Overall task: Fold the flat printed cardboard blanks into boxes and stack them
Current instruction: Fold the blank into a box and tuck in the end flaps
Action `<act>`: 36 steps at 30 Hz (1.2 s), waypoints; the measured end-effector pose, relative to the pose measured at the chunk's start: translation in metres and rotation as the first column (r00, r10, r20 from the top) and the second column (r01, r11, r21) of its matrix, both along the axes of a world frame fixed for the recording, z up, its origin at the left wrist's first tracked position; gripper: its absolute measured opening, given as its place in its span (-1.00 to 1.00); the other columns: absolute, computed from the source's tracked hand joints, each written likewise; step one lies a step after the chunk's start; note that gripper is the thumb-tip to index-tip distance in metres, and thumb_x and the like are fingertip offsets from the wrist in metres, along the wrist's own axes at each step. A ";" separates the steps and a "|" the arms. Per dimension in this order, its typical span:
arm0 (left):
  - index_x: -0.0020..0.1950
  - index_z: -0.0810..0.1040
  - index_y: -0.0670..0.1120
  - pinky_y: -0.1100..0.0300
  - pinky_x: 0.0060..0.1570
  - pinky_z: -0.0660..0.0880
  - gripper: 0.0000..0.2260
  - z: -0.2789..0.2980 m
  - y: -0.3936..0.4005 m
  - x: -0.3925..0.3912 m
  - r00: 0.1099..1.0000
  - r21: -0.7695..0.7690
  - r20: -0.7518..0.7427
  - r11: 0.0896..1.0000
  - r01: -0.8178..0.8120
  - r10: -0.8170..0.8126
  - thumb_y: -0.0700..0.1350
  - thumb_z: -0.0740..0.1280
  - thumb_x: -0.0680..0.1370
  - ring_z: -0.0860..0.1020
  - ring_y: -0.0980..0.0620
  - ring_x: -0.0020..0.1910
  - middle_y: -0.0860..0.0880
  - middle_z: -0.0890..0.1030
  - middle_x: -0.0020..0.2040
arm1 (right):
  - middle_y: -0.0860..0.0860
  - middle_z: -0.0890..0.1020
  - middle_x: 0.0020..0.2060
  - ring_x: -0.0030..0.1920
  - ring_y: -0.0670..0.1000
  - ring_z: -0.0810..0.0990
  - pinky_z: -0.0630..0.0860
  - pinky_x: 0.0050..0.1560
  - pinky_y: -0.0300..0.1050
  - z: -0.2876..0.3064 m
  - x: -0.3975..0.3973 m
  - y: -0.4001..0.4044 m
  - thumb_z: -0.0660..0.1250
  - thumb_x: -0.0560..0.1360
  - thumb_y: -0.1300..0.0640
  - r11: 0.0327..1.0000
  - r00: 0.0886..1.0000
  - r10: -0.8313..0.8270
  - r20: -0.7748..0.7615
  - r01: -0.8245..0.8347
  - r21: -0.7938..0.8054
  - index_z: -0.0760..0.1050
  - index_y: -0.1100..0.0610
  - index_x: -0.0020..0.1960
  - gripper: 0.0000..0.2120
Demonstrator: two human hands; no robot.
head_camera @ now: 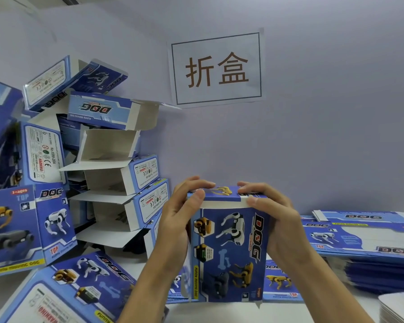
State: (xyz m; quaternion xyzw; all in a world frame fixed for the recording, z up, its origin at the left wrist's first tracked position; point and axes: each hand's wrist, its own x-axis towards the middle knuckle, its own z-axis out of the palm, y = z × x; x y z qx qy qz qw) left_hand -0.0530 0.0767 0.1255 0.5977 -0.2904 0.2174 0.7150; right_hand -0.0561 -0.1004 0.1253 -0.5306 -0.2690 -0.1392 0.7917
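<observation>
I hold a blue printed dog box upright in front of me, its far end raised. My left hand grips its left side, fingers curled over the top flap. My right hand grips the right side, fingers and thumb pinching the same top flap, which is bent down over the end. A stack of flat blanks lies at the right. Folded boxes with open ends are piled at the left against the wall.
A paper sign with two characters hangs on the pale wall behind. More folded boxes and one lying box crowd the left of the white table. White card sheets sit at the bottom right.
</observation>
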 end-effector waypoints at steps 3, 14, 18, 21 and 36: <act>0.07 0.65 0.06 -0.24 0.09 0.58 -0.72 0.002 0.001 -0.001 0.999 0.006 -0.023 0.999 0.038 -0.038 0.16 0.38 0.45 0.63 -0.21 0.16 -0.14 0.60 0.21 | -0.01 0.72 -0.09 -0.17 0.14 0.72 0.65 -0.31 -0.06 0.001 -0.002 0.001 0.35 0.34 0.17 1.000 1.000 0.027 -0.013 -0.027 0.011 0.64 0.08 -0.19 -0.90; -0.07 0.72 0.07 -0.16 0.23 0.53 -0.80 0.000 0.003 0.000 0.998 0.064 -0.024 0.996 0.065 -0.063 0.11 0.46 0.37 0.46 -0.06 0.39 0.04 0.50 0.31 | 0.03 0.64 0.20 -0.02 0.09 0.69 0.59 -0.17 -0.01 0.000 0.000 -0.001 0.40 0.22 0.23 0.997 0.997 0.000 -0.076 0.007 0.082 0.66 0.12 -0.32 -0.92; 0.03 0.69 0.10 -0.02 0.02 0.62 -0.59 0.000 0.010 -0.004 0.982 0.093 -0.045 0.978 0.187 -0.184 0.18 0.62 0.25 0.51 -0.07 0.36 0.17 0.45 0.38 | 0.01 0.64 0.21 -0.01 0.11 0.70 0.59 -0.10 0.06 0.001 -0.002 -0.002 0.33 0.29 0.22 0.993 0.994 0.043 -0.095 -0.032 0.117 0.65 0.10 -0.29 -0.88; -0.07 0.70 0.11 -0.26 -0.01 0.61 -0.69 0.003 0.006 -0.008 0.998 0.120 0.012 0.991 0.059 -0.061 0.15 0.62 0.26 0.56 -0.04 0.29 0.18 0.44 0.39 | -0.01 0.60 0.27 0.05 0.14 0.69 0.59 0.00 0.15 -0.001 -0.002 -0.004 0.42 0.26 0.23 0.994 0.994 0.067 -0.084 -0.060 0.094 0.66 0.10 -0.25 -0.90; -0.16 0.74 0.06 -0.15 0.27 0.50 -0.69 -0.001 -0.005 -0.001 0.996 0.001 0.058 0.998 -0.067 0.066 0.27 0.43 0.38 0.45 0.09 0.40 0.19 0.49 0.35 | -0.13 0.54 0.31 0.19 0.11 0.64 0.67 -0.07 0.12 -0.005 0.003 -0.004 0.52 0.21 0.01 0.993 0.995 -0.073 0.062 0.078 -0.090 0.70 0.00 -0.19 -0.81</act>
